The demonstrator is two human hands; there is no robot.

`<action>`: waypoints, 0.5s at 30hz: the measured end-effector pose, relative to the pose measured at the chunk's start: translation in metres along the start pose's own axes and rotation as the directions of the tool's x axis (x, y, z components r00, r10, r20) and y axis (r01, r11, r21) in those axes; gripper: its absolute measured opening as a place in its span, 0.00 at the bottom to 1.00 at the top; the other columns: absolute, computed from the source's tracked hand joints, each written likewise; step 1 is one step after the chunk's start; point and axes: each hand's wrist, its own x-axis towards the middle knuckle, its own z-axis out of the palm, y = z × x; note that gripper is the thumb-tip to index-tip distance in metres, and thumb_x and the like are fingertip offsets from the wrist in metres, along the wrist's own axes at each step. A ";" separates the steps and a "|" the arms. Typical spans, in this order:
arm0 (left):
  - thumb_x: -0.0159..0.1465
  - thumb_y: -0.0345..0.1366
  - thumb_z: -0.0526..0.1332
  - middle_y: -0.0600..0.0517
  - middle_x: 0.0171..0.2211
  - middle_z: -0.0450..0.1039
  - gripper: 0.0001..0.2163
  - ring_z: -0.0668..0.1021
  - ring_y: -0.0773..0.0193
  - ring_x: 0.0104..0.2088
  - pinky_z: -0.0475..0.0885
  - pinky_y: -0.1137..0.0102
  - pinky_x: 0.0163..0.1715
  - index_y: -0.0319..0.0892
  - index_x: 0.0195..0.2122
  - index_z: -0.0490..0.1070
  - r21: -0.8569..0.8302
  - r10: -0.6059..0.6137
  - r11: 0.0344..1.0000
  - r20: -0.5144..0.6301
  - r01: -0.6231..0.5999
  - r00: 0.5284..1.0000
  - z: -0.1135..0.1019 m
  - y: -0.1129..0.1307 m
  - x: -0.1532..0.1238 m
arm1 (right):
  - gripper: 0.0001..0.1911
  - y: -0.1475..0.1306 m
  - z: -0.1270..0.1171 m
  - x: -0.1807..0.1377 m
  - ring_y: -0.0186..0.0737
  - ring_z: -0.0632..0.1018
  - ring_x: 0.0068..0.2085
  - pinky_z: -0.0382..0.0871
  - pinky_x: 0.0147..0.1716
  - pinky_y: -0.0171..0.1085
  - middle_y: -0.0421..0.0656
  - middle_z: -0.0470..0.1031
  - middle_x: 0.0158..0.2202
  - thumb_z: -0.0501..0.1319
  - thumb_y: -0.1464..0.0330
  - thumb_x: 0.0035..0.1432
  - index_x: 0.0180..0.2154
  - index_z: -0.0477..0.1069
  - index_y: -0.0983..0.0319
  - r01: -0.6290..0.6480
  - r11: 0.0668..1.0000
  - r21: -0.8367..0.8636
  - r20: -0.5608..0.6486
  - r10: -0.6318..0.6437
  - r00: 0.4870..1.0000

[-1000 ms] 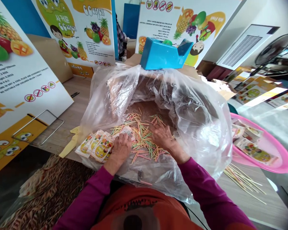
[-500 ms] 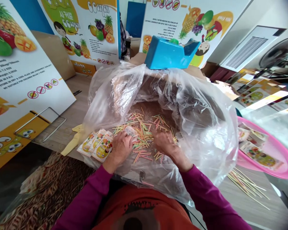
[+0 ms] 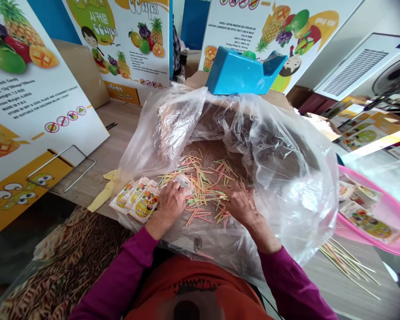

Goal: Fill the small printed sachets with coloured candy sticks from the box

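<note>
Sticks [image 3: 202, 189] lie crisscross between left hand [image 3: 171, 201], fingers curled over a packet [image 3: 184, 182], and right hand [image 3: 242, 203], fingers loosely extended among them; grips unclear.

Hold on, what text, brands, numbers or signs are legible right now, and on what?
"CC Stick Candy": left box.
"MADE IN": left box, last letters uncertain.
"STORE IN DRY & COOL PLACE": left box.
"CC stick": back box; its Korean lettering is unclear.
"Mix Fruit", probably: right box.
Round warning signs: all three boxes.
Too blurred or small: weight figures on the left box, remaining fine print, and lettering on the packets.
</note>
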 end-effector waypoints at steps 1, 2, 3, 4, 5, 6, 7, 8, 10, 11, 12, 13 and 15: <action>0.70 0.27 0.57 0.40 0.45 0.80 0.12 0.78 0.46 0.51 0.72 0.56 0.49 0.42 0.41 0.82 0.006 0.007 1.000 -0.012 -0.007 1.000 -0.002 -0.001 0.000 | 0.20 0.004 -0.002 -0.002 0.61 0.78 0.60 0.74 0.56 0.54 0.55 0.79 0.61 0.61 0.65 0.71 0.60 0.81 0.53 -0.005 0.999 0.035 -0.049 0.007 0.999; 0.70 0.27 0.58 0.39 0.45 0.80 0.12 0.78 0.45 0.52 0.72 0.55 0.50 0.42 0.41 0.82 0.012 0.015 1.000 -0.023 -0.015 1.000 -0.003 -0.002 0.000 | 0.20 0.007 -0.004 -0.003 0.62 0.76 0.62 0.74 0.58 0.56 0.55 0.77 0.64 0.61 0.65 0.71 0.60 0.81 0.54 0.002 0.994 0.107 -0.098 0.009 0.995; 0.70 0.27 0.58 0.39 0.45 0.80 0.12 0.77 0.44 0.52 0.72 0.55 0.50 0.43 0.40 0.82 0.016 0.021 1.000 -0.026 -0.021 0.999 -0.003 -0.002 0.000 | 0.20 0.011 -0.004 -0.003 0.61 0.76 0.62 0.74 0.59 0.56 0.55 0.77 0.65 0.60 0.64 0.71 0.60 0.81 0.55 0.021 0.977 0.214 -0.145 0.010 0.989; 0.70 0.27 0.58 0.39 0.45 0.80 0.12 0.77 0.44 0.52 0.72 0.54 0.49 0.43 0.40 0.82 0.018 0.023 1.000 -0.020 -0.023 1.000 -0.003 -0.002 -0.001 | 0.19 0.014 -0.003 -0.002 0.58 0.78 0.61 0.75 0.59 0.55 0.54 0.78 0.63 0.59 0.63 0.72 0.59 0.81 0.55 0.043 0.937 0.346 -0.186 0.023 0.982; 0.70 0.27 0.57 0.39 0.45 0.81 0.12 0.78 0.44 0.52 0.73 0.54 0.49 0.43 0.40 0.82 0.014 0.022 1.000 -0.008 -0.022 1.000 -0.001 -0.001 -0.002 | 0.19 0.015 -0.001 -0.001 0.55 0.81 0.57 0.77 0.57 0.52 0.52 0.81 0.59 0.58 0.61 0.73 0.57 0.82 0.55 0.057 0.875 0.481 -0.217 0.056 0.975; 0.71 0.27 0.57 0.39 0.45 0.81 0.12 0.78 0.44 0.52 0.73 0.55 0.49 0.43 0.40 0.82 0.005 0.016 1.000 0.004 -0.016 1.000 0.001 -0.001 -0.003 | 0.19 0.015 0.000 0.002 0.53 0.83 0.51 0.79 0.53 0.50 0.50 0.84 0.53 0.58 0.58 0.74 0.55 0.82 0.55 0.057 0.796 0.602 -0.234 0.107 0.966; 0.71 0.27 0.57 0.40 0.45 0.81 0.12 0.78 0.44 0.51 0.73 0.55 0.49 0.43 0.41 0.82 -0.008 0.001 1.000 0.010 -0.001 1.000 0.003 -0.001 -0.004 | 0.19 0.014 0.002 0.005 0.51 0.84 0.46 0.80 0.48 0.48 0.48 0.86 0.47 0.58 0.54 0.73 0.52 0.83 0.55 0.047 0.713 0.699 -0.237 0.169 0.957; 0.71 0.27 0.58 0.39 0.45 0.80 0.12 0.78 0.44 0.51 0.73 0.55 0.49 0.42 0.42 0.82 -0.025 -0.018 1.000 0.006 0.018 1.000 0.005 -0.001 -0.005 | 0.21 0.012 0.003 0.009 0.50 0.83 0.41 0.81 0.44 0.47 0.46 0.85 0.41 0.58 0.50 0.72 0.49 0.83 0.55 0.034 0.638 0.769 -0.229 0.226 0.947; 0.70 0.28 0.59 0.39 0.47 0.80 0.10 0.78 0.44 0.52 0.73 0.54 0.51 0.41 0.43 0.81 -0.064 -0.052 0.997 -0.025 0.050 0.998 0.008 -0.004 -0.007 | 0.24 0.007 0.002 0.017 0.49 0.83 0.37 0.80 0.41 0.46 0.45 0.83 0.36 0.58 0.46 0.71 0.47 0.83 0.55 0.028 0.549 0.835 -0.213 0.277 0.937; 0.70 0.28 0.59 0.38 0.47 0.80 0.09 0.78 0.43 0.52 0.73 0.54 0.52 0.41 0.41 0.81 -0.083 -0.061 0.995 -0.044 0.058 0.997 0.009 -0.007 -0.008 | 0.25 0.005 0.000 0.021 0.49 0.83 0.38 0.81 0.43 0.47 0.45 0.83 0.36 0.57 0.45 0.72 0.49 0.83 0.54 0.040 0.539 0.841 -0.216 0.267 0.939; 0.70 0.29 0.59 0.38 0.47 0.80 0.09 0.78 0.43 0.52 0.74 0.54 0.52 0.41 0.39 0.81 -0.098 -0.061 0.994 -0.059 0.055 0.996 0.008 -0.010 -0.008 | 0.26 0.003 -0.002 0.024 0.50 0.84 0.42 0.80 0.47 0.48 0.45 0.84 0.39 0.55 0.45 0.74 0.53 0.82 0.54 0.062 0.553 0.831 -0.224 0.230 0.947; 0.70 0.29 0.59 0.39 0.47 0.80 0.10 0.78 0.44 0.52 0.74 0.54 0.53 0.42 0.37 0.81 -0.110 -0.053 0.993 -0.069 0.046 0.996 0.008 -0.012 -0.008 | 0.27 0.002 -0.004 0.026 0.50 0.84 0.47 0.80 0.51 0.49 0.46 0.84 0.44 0.52 0.46 0.75 0.58 0.80 0.53 0.091 0.588 0.804 -0.234 0.171 0.957; 0.70 0.28 0.58 0.40 0.45 0.80 0.12 0.78 0.46 0.50 0.74 0.54 0.53 0.42 0.33 0.80 -0.122 -0.026 0.992 -0.082 0.016 0.996 0.005 -0.016 -0.006 | 0.29 0.002 -0.006 0.028 0.51 0.81 0.58 0.76 0.60 0.52 0.45 0.82 0.56 0.48 0.48 0.77 0.68 0.72 0.50 0.160 0.701 0.695 -0.239 0.015 0.971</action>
